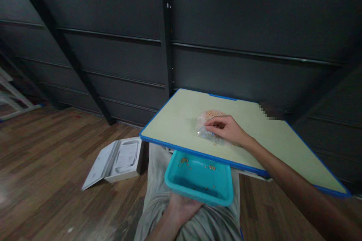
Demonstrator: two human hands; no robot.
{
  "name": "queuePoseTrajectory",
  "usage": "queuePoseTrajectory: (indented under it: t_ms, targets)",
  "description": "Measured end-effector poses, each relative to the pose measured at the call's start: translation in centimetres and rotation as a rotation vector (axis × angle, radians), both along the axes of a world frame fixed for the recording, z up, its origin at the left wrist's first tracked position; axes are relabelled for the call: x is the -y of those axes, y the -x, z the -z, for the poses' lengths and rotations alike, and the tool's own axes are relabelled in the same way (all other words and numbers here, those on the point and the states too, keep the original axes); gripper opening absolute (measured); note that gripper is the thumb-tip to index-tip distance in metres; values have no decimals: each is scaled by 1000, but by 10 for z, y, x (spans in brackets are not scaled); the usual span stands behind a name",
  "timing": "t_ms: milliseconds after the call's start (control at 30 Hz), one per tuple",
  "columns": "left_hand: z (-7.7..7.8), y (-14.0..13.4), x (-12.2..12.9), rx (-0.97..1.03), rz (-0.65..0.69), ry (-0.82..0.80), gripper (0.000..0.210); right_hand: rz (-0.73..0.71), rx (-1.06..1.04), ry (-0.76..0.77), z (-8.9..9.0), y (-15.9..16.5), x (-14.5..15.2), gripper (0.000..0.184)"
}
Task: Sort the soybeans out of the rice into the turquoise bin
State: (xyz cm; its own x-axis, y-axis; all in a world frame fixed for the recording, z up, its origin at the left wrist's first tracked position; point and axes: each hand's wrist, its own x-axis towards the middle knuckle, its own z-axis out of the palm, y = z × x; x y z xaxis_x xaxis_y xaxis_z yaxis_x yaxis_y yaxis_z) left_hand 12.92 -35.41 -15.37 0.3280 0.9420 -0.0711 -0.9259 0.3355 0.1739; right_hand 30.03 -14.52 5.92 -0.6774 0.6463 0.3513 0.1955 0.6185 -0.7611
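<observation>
On the table lies a clear plastic bag (202, 122) of small tan round pieces, like dried beans or chickpeas. My right hand (226, 130) is over the bag, its thumb and fingers closed together at the plastic. What is between those fingertips is too small or hidden to make out. Below the table's near edge, a turquoise tray (198, 195) is held above my lap. My left hand (183, 208) supports it from beneath, with the fingers hidden under it. A few of the same tan pieces (183, 160) lie in the tray, mostly towards its far side.
The pale yellow-green table (175, 120) has a blue rim and reaches over my knees. An open white box (124, 173) with papers inside stands on the wooden floor (65, 139) at left. Behind the table rises a dark panelled wall (118, 52).
</observation>
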Motion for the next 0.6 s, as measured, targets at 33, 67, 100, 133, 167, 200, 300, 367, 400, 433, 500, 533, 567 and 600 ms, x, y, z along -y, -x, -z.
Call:
queuePoseTrajectory:
  t_ms: [33,67,100,133,167,200,300,367,400,433,500,533,567,600]
  targets:
    - [2,0,0,9,-4,12,47,7,5,-15,0,0,-1,24]
    - [4,0,0,19,-6,21,49,10,13,-26,1,0,-2,24]
    - [5,-1,0,28,-7,29,50,8,22,-34,2,0,-2,23]
    - [6,-1,-1,35,-7,37,50,2,32,-40,2,0,-2,23]
    - [6,-1,-1,38,-7,45,50,-6,41,-44,2,0,-2,23]
    - [5,-1,-1,36,-8,53,50,-14,47,-45,2,0,-2,23]
    - [2,-1,-2,29,-12,69,49,-35,60,-39,1,1,1,24]
    - [-1,-1,-2,27,-9,66,48,-43,73,-36,0,1,3,23]
    - [-2,-1,-1,25,-5,61,46,-46,78,-34,0,1,4,23]
    - [-2,-1,-1,22,-1,53,45,-50,81,-32,0,1,4,23]
    - [-3,0,0,19,4,29,44,-60,84,-25,0,1,5,24]
    - [-3,0,1,20,5,14,44,-66,85,-21,0,1,6,24]
    - [-3,0,1,23,5,-2,44,-73,86,-18,0,1,6,24]
    - [-3,1,1,25,7,-19,44,-80,89,-14,0,1,7,25]
